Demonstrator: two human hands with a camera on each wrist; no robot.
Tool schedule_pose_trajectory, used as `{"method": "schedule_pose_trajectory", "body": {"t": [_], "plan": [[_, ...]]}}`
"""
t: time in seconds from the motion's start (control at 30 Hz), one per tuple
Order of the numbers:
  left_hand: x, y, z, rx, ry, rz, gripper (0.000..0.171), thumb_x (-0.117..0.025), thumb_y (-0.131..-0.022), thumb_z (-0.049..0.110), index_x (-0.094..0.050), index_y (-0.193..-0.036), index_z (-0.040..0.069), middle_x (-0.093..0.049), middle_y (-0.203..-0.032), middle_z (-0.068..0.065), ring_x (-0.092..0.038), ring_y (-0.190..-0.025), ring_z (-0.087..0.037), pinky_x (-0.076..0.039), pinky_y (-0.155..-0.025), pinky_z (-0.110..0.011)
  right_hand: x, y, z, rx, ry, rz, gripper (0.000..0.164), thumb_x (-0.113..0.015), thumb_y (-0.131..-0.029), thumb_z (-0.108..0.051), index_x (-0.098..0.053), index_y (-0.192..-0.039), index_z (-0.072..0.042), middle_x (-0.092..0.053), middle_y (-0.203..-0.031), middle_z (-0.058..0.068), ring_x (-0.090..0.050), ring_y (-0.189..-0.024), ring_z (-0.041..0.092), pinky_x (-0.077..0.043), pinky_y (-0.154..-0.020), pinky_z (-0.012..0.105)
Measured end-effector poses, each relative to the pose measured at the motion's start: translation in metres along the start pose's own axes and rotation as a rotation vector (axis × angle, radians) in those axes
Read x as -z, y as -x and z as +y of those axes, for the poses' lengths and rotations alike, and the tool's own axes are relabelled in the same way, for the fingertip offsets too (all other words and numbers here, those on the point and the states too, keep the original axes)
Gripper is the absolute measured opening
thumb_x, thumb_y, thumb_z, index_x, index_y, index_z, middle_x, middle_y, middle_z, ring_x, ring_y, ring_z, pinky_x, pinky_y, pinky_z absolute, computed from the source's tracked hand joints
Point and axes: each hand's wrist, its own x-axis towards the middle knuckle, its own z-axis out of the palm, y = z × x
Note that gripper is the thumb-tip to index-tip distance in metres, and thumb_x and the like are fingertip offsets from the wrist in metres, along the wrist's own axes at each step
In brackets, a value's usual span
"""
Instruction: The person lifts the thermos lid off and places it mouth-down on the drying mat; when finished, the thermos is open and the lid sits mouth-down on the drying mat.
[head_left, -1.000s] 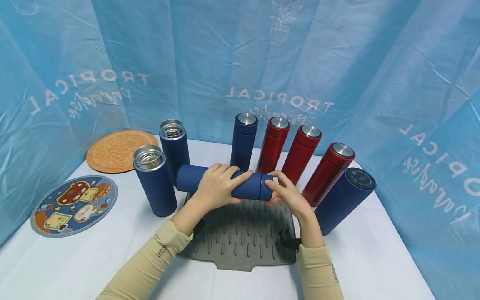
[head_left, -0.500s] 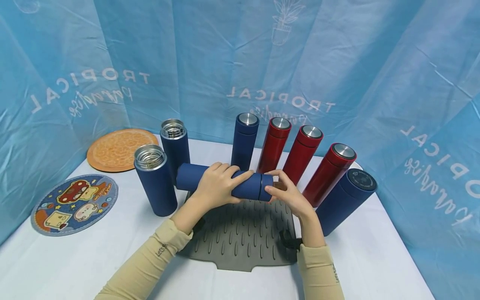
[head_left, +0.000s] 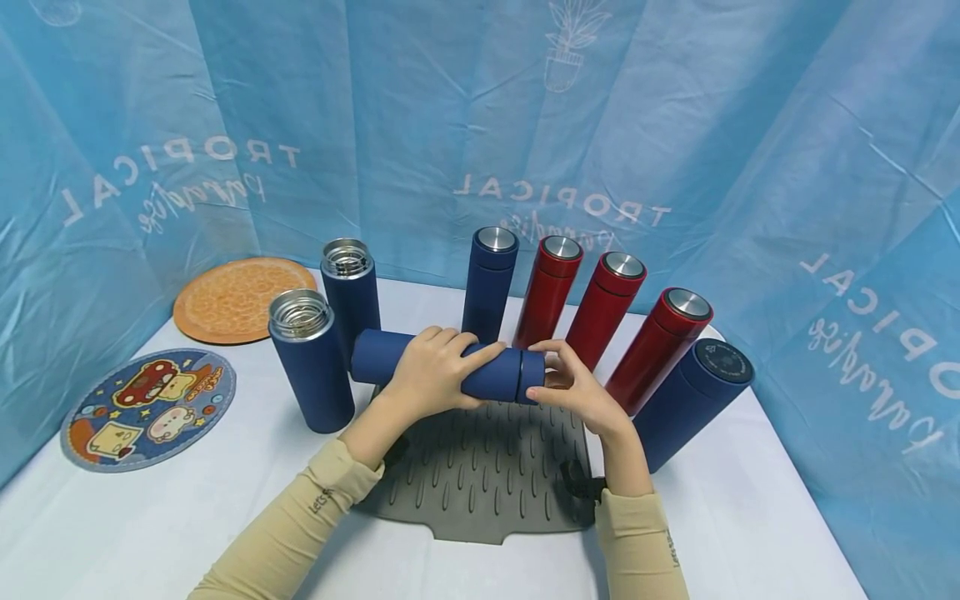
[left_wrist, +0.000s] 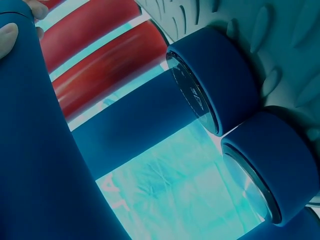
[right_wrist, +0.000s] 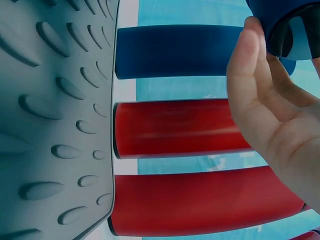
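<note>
A blue thermos (head_left: 375, 354) is held sideways over the dark ridged mat (head_left: 480, 492). My left hand (head_left: 438, 371) grips it round the middle of its body. At the right end, the thumb and fingers of my right hand (head_left: 573, 387) pinch the blue lid (head_left: 532, 375), which sits on the body with a thin dark seam between them. In the left wrist view the thermos body (left_wrist: 30, 125) fills the left side. Two loose blue lids (left_wrist: 227, 75) show on the mat in that view; in the head view they are hidden.
Two blue thermoses without lids (head_left: 311, 375) stand left of the mat. A blue thermos (head_left: 487, 287), several red ones (head_left: 550, 292) and another blue one (head_left: 686, 408) line the back and right. Two round placemats (head_left: 150, 412) lie at the left. Blue curtains (head_left: 405, 125) surround the table.
My right hand's fingers have shifted round the lid, the thumb now lower and farther left at the seam. My left hand and the thermos have stayed nearly still.
</note>
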Motion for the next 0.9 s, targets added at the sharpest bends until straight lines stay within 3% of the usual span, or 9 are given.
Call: {"method": "schedule_pose_trajectory", "body": {"t": [0.4,0.5,0.6,0.73,0.83,0.9], "plan": [[-0.0024,0.0017,-0.0002,0.032,0.046,-0.052,0.078,-0.076,-0.058,0.061,-0.058,-0.125,0.024,-0.066,-0.098,-0.007,-0.063,-0.083,-0.023,-0.051,-0.078,-0.037,-0.0031,-0.0006,-0.004,-0.022,0.11,0.028,0.073,-0.073,-0.072,-0.01,-0.033,-0.133,-0.017,-0.035,-0.132,0.015,-0.045,-0.111,0.036,-0.048,-0.086,0.041],[-0.0025,0.0022,-0.0004,0.034,0.047,-0.052,0.079,-0.076,-0.059,0.061,-0.058,-0.126,0.024,-0.066,-0.099,-0.007,-0.063,-0.084,-0.023,-0.051,-0.078,-0.038,-0.0032,-0.0017,-0.004,-0.063,0.112,0.006,0.08,-0.071,-0.076,-0.016,-0.024,-0.14,-0.025,-0.032,-0.134,0.017,-0.042,-0.116,0.038,-0.047,-0.087,0.044],[-0.0026,0.0022,-0.0008,0.034,0.044,-0.049,0.079,-0.076,-0.058,0.061,-0.057,-0.126,0.024,-0.066,-0.099,-0.007,-0.063,-0.084,-0.023,-0.051,-0.078,-0.038,-0.0029,-0.0018,-0.0058,-0.13,0.109,0.001,0.07,-0.057,-0.088,-0.033,-0.014,-0.144,-0.027,-0.032,-0.133,0.02,-0.044,-0.115,0.038,-0.046,-0.088,0.048],[-0.0034,0.0022,-0.0012,0.03,0.034,-0.045,0.08,-0.077,-0.057,0.061,-0.057,-0.126,0.025,-0.066,-0.099,-0.007,-0.063,-0.083,-0.023,-0.05,-0.077,-0.037,-0.0036,-0.002,-0.0086,-0.234,0.109,0.076,0.06,-0.032,-0.094,-0.052,-0.027,-0.139,-0.013,-0.056,-0.108,0.019,-0.062,-0.089,0.029,-0.051,-0.079,0.044],[-0.0041,0.0023,-0.0012,0.024,0.032,-0.045,0.08,-0.076,-0.057,0.061,-0.057,-0.126,0.024,-0.066,-0.1,-0.007,-0.063,-0.083,-0.023,-0.05,-0.077,-0.038,-0.0049,-0.0031,-0.0094,-0.277,0.093,0.112,0.054,-0.03,-0.096,-0.047,-0.038,-0.128,-0.004,-0.063,-0.079,0.012,-0.064,-0.069,0.022,-0.052,-0.067,0.034],[-0.0039,0.0026,-0.0012,0.023,0.031,-0.048,0.08,-0.076,-0.058,0.061,-0.057,-0.126,0.024,-0.066,-0.1,-0.007,-0.063,-0.083,-0.024,-0.05,-0.078,-0.038,-0.0056,-0.0036,-0.0099,-0.278,0.077,0.104,0.048,-0.033,-0.098,-0.041,-0.039,-0.123,-0.001,-0.063,-0.071,0.008,-0.065,-0.065,0.02,-0.05,-0.062,0.029]]}}
